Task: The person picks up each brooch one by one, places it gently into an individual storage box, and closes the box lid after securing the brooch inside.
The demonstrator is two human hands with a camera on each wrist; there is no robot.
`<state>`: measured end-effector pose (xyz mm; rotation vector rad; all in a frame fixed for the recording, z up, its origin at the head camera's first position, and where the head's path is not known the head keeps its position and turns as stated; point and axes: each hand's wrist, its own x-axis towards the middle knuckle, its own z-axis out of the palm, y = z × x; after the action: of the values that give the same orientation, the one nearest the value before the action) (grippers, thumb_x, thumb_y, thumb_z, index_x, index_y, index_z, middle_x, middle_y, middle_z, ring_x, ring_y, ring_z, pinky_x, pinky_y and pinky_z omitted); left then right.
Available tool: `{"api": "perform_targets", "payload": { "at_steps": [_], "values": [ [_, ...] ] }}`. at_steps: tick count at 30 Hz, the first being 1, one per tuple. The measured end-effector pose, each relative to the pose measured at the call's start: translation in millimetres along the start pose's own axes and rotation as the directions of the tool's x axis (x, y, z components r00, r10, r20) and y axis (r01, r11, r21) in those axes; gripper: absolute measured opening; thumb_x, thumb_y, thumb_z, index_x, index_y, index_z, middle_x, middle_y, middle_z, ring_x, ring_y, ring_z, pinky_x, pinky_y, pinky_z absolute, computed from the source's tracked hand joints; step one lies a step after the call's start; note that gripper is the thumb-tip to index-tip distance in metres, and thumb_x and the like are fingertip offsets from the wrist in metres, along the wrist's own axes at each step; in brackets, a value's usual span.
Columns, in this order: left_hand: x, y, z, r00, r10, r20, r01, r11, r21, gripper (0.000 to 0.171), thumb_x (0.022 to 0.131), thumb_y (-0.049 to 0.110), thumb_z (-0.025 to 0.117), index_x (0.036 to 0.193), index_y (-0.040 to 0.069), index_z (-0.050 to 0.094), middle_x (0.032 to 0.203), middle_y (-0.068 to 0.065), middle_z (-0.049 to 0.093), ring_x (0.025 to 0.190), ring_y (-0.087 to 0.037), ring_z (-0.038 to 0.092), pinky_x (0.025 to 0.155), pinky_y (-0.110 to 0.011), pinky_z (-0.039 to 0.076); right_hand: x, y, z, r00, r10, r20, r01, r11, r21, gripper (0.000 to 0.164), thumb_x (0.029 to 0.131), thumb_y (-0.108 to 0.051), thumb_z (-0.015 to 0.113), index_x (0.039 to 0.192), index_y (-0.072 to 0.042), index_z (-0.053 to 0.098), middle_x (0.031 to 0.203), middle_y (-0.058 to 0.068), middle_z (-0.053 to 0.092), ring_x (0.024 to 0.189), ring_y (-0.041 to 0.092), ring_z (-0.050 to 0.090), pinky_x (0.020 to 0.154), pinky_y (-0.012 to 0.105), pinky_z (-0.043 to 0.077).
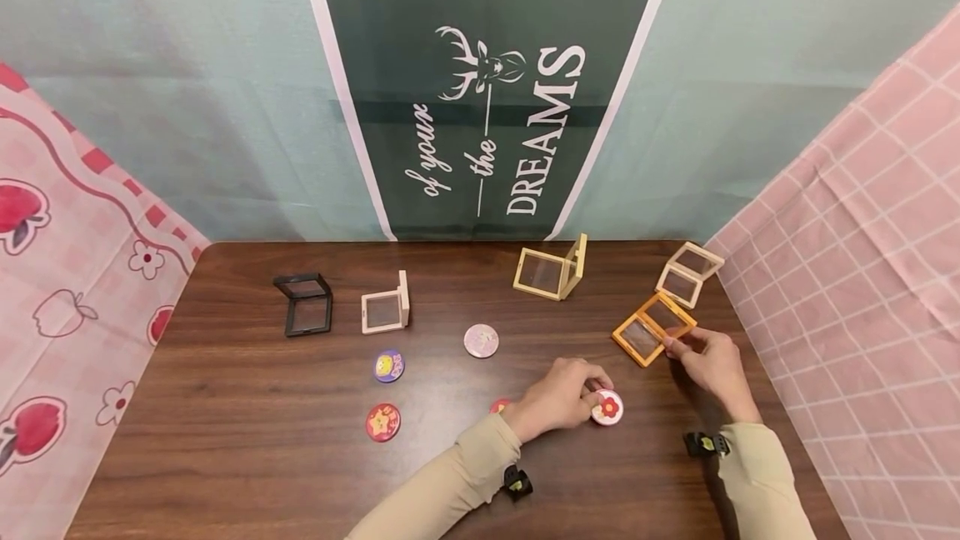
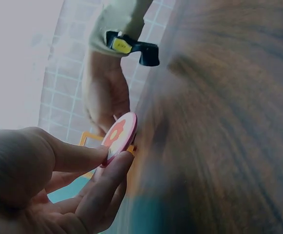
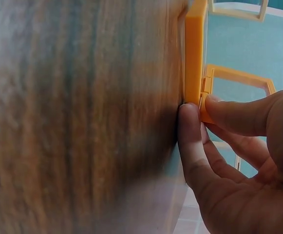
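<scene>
Between thumb and fingers, my left hand (image 1: 558, 394) pinches a round badge (image 1: 608, 407) by its edge. The badge (image 2: 119, 137) has a pink rim and a red flower on white. To its right, my right hand (image 1: 712, 363) pinches an orange hinged display frame (image 1: 642, 339) at its hinge side. In the right wrist view the thumb lies on the orange frame (image 3: 195, 53) by the hinge, with a fingertip under its lower edge. The frame stands opened out, its two clear windows side by side. Badge and frame are apart.
More opened frames stand along the back: black (image 1: 308, 315), pale pink (image 1: 382, 312), yellow (image 1: 542, 272) and cream (image 1: 681, 286). Other round badges lie on the table: purple (image 1: 389, 366), red (image 1: 383, 422), lilac (image 1: 481, 341) and a red one (image 1: 499, 405) partly behind my left wrist.
</scene>
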<state>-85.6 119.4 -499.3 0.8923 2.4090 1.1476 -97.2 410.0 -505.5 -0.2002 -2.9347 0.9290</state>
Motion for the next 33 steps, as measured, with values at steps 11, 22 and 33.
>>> {"api": "perform_targets", "payload": {
  "at_steps": [11, 22, 33],
  "values": [
    [1.5, -10.0, -14.9, 0.998, -0.053, -0.034, 0.051, 0.998, -0.047, 0.014, 0.099, 0.009, 0.074, 0.11, 0.014, 0.081, 0.096, 0.005, 0.077, 0.083, 0.006, 0.061, 0.073, -0.009, 0.048, -7.9, -5.4, 4.9, 0.999, -0.032, 0.009, 0.032, 0.999, -0.024, 0.019, 0.1, -0.017, 0.075, 0.106, 0.0, 0.08, 0.084, 0.009, 0.08, 0.071, -0.005, 0.06, 0.066, 0.017, 0.045],
    [1.8, -14.0, -23.3, 0.998, -0.059, -0.025, 0.057, 0.997, -0.059, 0.015, 0.099, 0.007, 0.073, 0.11, 0.013, 0.08, 0.097, 0.003, 0.077, 0.085, 0.004, 0.062, 0.075, -0.011, 0.049, -16.7, -17.9, 8.2, 0.998, -0.036, 0.047, 0.036, 0.999, -0.005, 0.016, 0.099, -0.015, 0.077, 0.103, 0.0, 0.08, 0.084, 0.01, 0.081, 0.073, -0.003, 0.065, 0.067, 0.015, 0.046],
    [2.1, -16.1, -28.6, 0.996, -0.069, -0.047, 0.063, 0.991, -0.114, 0.019, 0.099, 0.002, 0.07, 0.113, 0.01, 0.081, 0.097, 0.001, 0.076, 0.08, 0.005, 0.06, 0.073, -0.011, 0.049, -29.3, -31.0, 16.6, 0.996, -0.086, 0.03, 0.085, 0.995, 0.048, 0.009, 0.095, -0.008, 0.079, 0.099, 0.001, 0.079, 0.081, 0.01, 0.08, 0.069, -0.005, 0.062, 0.062, 0.013, 0.046]
  ]
}}
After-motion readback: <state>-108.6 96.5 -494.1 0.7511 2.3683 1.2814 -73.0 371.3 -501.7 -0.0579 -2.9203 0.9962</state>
